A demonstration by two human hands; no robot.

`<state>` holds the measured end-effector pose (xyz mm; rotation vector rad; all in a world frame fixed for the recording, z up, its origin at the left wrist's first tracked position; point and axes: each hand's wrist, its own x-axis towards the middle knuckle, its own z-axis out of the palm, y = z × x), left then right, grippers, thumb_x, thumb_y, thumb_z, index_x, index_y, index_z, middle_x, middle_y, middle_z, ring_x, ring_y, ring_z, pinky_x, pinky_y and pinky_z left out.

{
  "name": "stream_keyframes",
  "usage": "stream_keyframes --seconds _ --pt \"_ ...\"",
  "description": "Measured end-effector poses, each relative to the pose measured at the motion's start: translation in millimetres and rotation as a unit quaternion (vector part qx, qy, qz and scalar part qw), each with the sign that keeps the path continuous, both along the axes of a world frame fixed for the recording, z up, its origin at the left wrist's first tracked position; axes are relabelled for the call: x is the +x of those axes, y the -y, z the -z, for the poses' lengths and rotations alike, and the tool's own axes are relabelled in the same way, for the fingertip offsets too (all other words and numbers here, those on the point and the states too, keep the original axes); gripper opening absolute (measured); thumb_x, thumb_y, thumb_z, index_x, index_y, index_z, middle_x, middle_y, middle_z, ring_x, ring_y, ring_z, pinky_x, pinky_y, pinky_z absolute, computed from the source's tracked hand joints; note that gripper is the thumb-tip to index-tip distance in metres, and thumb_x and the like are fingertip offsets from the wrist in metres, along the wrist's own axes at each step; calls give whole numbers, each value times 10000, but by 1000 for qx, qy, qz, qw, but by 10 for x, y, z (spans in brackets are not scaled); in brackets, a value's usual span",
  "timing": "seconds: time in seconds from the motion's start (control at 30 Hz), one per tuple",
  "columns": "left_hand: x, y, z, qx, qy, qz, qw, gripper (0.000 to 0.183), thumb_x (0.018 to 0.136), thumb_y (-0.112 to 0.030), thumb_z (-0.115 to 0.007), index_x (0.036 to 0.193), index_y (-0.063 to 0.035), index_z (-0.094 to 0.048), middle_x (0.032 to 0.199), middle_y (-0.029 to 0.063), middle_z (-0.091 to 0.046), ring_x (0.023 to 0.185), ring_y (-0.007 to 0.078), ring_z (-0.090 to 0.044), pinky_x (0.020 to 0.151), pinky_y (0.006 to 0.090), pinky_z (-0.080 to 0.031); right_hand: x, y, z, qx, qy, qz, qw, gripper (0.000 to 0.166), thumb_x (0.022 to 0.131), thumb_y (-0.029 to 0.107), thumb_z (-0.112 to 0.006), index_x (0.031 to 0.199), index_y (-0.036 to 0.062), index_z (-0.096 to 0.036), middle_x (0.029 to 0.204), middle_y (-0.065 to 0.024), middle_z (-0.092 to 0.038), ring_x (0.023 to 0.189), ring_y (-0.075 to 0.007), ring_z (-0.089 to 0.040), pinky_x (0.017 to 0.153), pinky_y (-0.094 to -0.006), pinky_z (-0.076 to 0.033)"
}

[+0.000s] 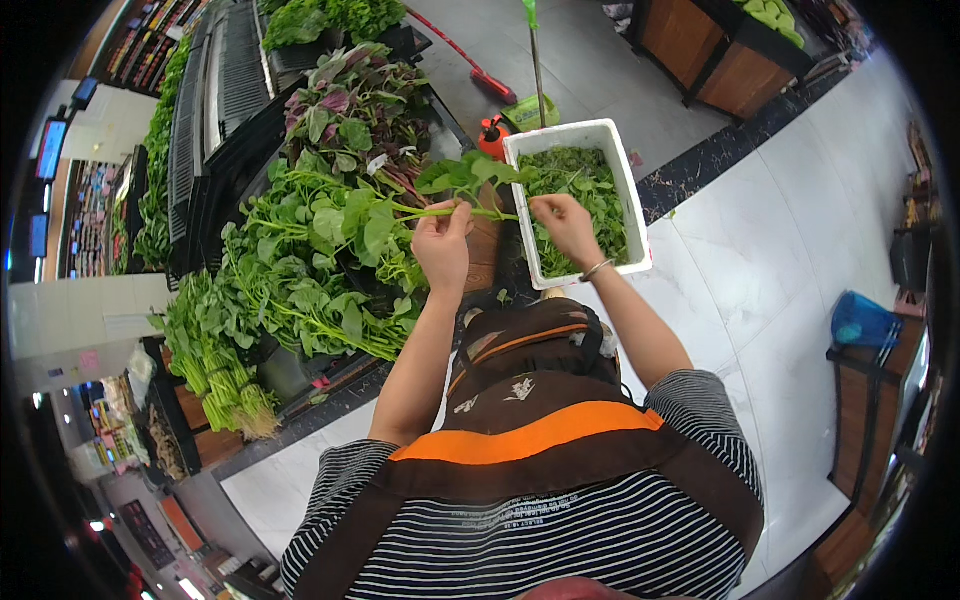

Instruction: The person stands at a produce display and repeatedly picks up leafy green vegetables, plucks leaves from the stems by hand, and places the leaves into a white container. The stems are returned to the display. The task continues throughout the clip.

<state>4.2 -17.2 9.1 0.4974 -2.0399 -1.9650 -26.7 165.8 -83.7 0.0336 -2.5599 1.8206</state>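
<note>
My left hand (444, 244) is closed on a green leafy stem (480, 213), whose leaves spread above and to the left of the fingers. My right hand (564, 226) is over the near left part of a white foam box (641, 225), close to the stem's right end; whether its fingers hold anything is unclear. Loose green leaves (581, 172) lie inside the box. Left of my left hand, leafy greens (315, 225) are heaped on the display stand, with purple-green amaranth (352, 112) behind them.
Bundled greens (217, 382) stand at the stand's near left corner. Behind the box are a red spray bottle (493, 139), a green dustpan (531, 112) and a red broom head (493, 86). A wooden display bin (701, 52) stands at the back right, a blue basket (864, 322) far right.
</note>
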Motion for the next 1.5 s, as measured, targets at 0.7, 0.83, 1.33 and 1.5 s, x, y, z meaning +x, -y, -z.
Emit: stream_keyframes --seconds 0.7,0.83,1.33,1.5 --pt "1067 483 -384 6 -59 -146 988 105 800 45 -626 904 41 -615 834 69 -654 715 79 -585 662 203 -468 -165 204 1133 -329 402 190 833 279 809 291 -718 824 74 -543 632 -19 -484 511 -157 -470 411 -280 -359" --pt "1553 1266 -383 -167 -15 -237 957 246 760 -46 -689 965 20 -570 768 105 -657 715 122 -624 632 257 -484 -158 -15 1268 -233 530 174 797 299 846 278 -662 1027 84 -524 892 -110 -524 609 -214 -518 474 -297 -429" --pt "1607 2789 450 -74 327 -133 933 258 831 -194 -663 802 37 -552 740 111 -650 609 147 -660 501 266 -541 -356 451 767 -214 468 -71 854 174 902 222 -562 888 49 -581 793 -26 -584 614 -123 -510 488 -263 -383" --pt "1607 2834 466 -90 368 -137 915 294 806 -244 -693 772 18 -566 673 90 -642 597 135 -653 491 262 -525 -302 822 191 -130 401 -136 897 225 898 223 -563 1003 28 -604 851 -26 -613 645 -108 -523 543 -243 -415"
